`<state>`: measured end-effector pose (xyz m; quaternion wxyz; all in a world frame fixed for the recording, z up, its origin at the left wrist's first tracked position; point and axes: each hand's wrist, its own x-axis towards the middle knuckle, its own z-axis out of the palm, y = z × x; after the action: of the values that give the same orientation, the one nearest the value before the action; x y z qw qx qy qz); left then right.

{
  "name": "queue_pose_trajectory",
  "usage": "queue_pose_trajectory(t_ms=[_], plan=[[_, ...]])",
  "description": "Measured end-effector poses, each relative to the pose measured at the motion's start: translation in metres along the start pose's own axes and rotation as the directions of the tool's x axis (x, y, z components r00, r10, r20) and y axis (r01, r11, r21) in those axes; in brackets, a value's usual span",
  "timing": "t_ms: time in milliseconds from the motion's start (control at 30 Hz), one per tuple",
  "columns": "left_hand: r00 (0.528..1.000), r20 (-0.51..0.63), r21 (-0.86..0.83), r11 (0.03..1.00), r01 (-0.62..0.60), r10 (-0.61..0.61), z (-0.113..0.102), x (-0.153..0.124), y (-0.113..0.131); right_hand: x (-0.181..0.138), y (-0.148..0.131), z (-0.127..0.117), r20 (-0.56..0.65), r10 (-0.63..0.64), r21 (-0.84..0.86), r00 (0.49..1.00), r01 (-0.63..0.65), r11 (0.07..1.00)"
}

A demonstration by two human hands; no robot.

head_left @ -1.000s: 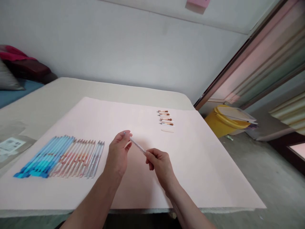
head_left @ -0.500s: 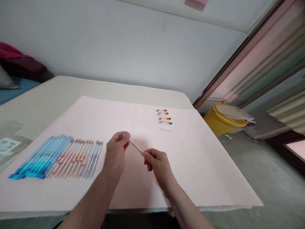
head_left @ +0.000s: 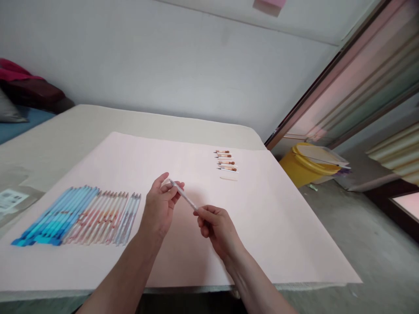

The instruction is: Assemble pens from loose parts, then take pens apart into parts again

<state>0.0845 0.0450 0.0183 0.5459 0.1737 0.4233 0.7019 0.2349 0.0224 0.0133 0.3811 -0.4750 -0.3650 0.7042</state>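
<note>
A thin clear pen [head_left: 184, 196] is held in the air over the pink sheet [head_left: 268, 226], slanting from upper left to lower right. My left hand [head_left: 159, 210] pinches its upper end between thumb and fingers. My right hand [head_left: 216, 226] is closed on its lower end. A row of pens [head_left: 78, 213], blue ones at the left, pink and clear ones at the right, lies side by side on the sheet to the left of my left hand. Several small brown-tipped pen parts [head_left: 225, 162] lie in a column farther back, with one pale piece [head_left: 228, 178] below them.
The pink sheet covers a beige table [head_left: 65, 131] set against a grey wall. A paper label [head_left: 8, 199] lies at the table's left edge. A yellow bucket [head_left: 303, 168] with a lid stands on the floor to the right. Red and dark cushions [head_left: 29, 87] lie at far left.
My left fingers have shifted at the pen's upper end, the index finger lifting and spreading. Both hands stay in about the same place.
</note>
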Motion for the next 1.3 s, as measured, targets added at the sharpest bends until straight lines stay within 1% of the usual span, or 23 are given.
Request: queue_pose_trajectory(t_ms=[67,100,200,233,267,333,433,533,633,700,733,800,867,933,1000,1100,1167,1233,1300], plan=[[1.0,0.021,-0.008,1.0,0.006,-0.006,0.0,0.0,-0.001,0.0,0.0,-0.001,0.001,0.014,0.026,1.0,-0.014,1.0],[1.0,0.002,0.014,1.0,0.004,-0.004,0.0,0.0,-0.001,0.0,-0.001,-0.001,-0.01,0.005,0.018,1.0,-0.005,1.0],[0.993,-0.114,0.147,0.989,0.003,0.014,0.001,-0.001,-0.001,-0.001,-0.001,0.001,-0.046,-0.055,-0.057,0.997,0.052,0.997],[0.99,-0.137,0.181,0.983,0.005,0.02,0.001,-0.001,-0.001,-0.001,-0.001,0.002,-0.05,-0.076,-0.078,0.996,0.072,0.994],[0.99,-0.142,0.196,0.981,0.004,0.024,0.001,-0.001,-0.001,-0.001,-0.001,0.003,-0.051,-0.088,-0.087,0.995,0.083,0.993],[0.994,-0.11,0.17,0.985,-0.009,0.028,0.002,-0.002,0.001,-0.001,-0.001,0.003,-0.04,-0.07,-0.056,0.997,0.067,0.996],[0.999,-0.039,0.102,0.995,-0.018,0.022,0.003,-0.004,0.004,0.0,0.001,-0.001,0.03,0.047,0.101,0.998,-0.05,0.994],[0.999,0.036,0.072,0.997,-0.005,0.002,0.004,-0.005,0.006,0.004,0.004,-0.007,0.14,0.16,0.294,0.977,-0.195,0.936],[0.996,0.089,0.061,0.998,-0.009,0.003,0.004,-0.005,0.007,0.006,0.007,-0.01,0.26,0.22,0.42,0.94,-0.315,0.851],[0.994,0.106,0.057,0.998,-0.008,0.002,0.004,-0.005,0.007,0.007,0.008,-0.01,0.292,0.23,0.45,0.928,-0.346,0.824],[0.995,0.104,0.057,0.998,-0.006,0.0,0.004,-0.005,0.007,0.007,0.008,-0.009,0.277,0.226,0.45,0.934,-0.334,0.828],[0.997,0.075,0.071,0.997,0.002,-0.008,0.003,-0.005,0.006,0.006,0.007,-0.007,0.195,0.191,0.408,0.962,-0.256,0.876],[1.0,0.027,0.106,0.994,0.008,-0.011,0.003,-0.004,0.005,0.004,0.006,-0.004,0.103,0.12,0.31,0.987,-0.147,0.939],[1.0,-0.011,0.148,0.989,0.003,-0.002,0.002,-0.003,0.005,0.003,0.005,-0.002,0.066,0.064,0.224,0.996,-0.077,0.972],[1.0,-0.013,0.169,0.986,-0.016,0.019,0.002,-0.003,0.005,0.002,0.005,-0.002,0.086,0.075,0.238,0.993,-0.093,0.967],[0.999,0.027,0.16,0.987,-0.031,0.027,0.003,-0.005,0.007,0.004,0.007,-0.004,0.173,0.163,0.363,0.971,-0.216,0.906],[0.998,0.053,0.148,0.989,-0.024,0.016,0.003,-0.006,0.007,0.006,0.008,-0.006,0.223,0.199,0.415,0.954,-0.278,0.866],[0.998,0.069,0.139,0.99,-0.013,0.003,0.003,-0.006,0.008,0.007,0.01,-0.007,0.24,0.207,0.432,0.949,-0.295,0.852],[0.998,0.055,0.14,0.99,-0.002,-0.005,0.003,-0.006,0.007,0.007,0.01,-0.006,0.203,0.189,0.41,0.961,-0.259,0.875]])
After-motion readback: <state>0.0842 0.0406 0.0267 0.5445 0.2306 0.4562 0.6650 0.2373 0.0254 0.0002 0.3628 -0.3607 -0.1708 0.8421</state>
